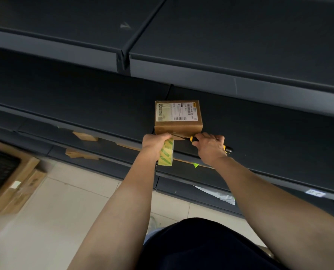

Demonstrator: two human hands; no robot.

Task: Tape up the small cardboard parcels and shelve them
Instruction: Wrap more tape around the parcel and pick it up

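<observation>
Wears dark garment [201, 246], nearest the lens, at lower edge of view. Grips with left hand [155, 142] roll of clear tape printed green [166, 155], fingers curled round it, just below near face of small brown cardboard parcel [178, 125]. Grips with right hand [209, 147] black-and-yellow-handled knife [192, 138], fingers closed round handle, blade lying along parcel's near bottom edge, toward left hand. Stands parcel, white printed label [174, 112] upward, on dark grey shelf [259, 133], at front edge.
</observation>
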